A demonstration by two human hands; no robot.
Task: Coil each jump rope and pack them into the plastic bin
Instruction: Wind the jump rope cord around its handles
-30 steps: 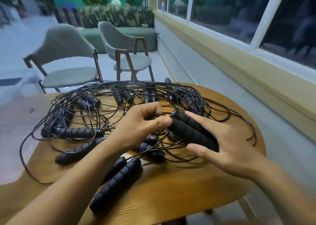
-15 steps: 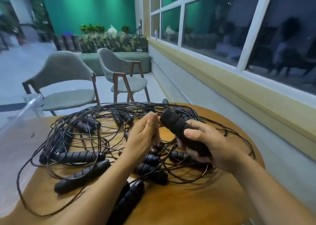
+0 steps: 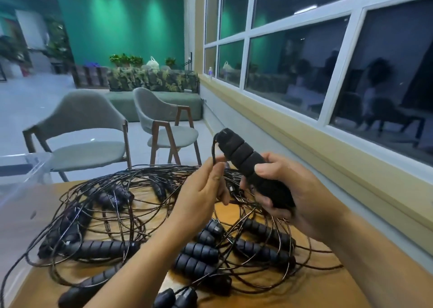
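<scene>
The right hand [image 3: 293, 197] grips the light, grippy foam handle [image 3: 239, 153], tip toward 11 o'clock; the left hand [image 3: 201, 195] pinches its thin, springy cord [image 3: 213, 150], likely to snag.

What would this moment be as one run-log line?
right hand: grips black handle above pile | left hand: pinches its cord | pile: tangled on table | bin: far left

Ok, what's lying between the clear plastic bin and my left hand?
In the head view, a tangled pile of jump ropes covers the table between the plastic bin and your left hand: loose black cords and foam handles.
</scene>
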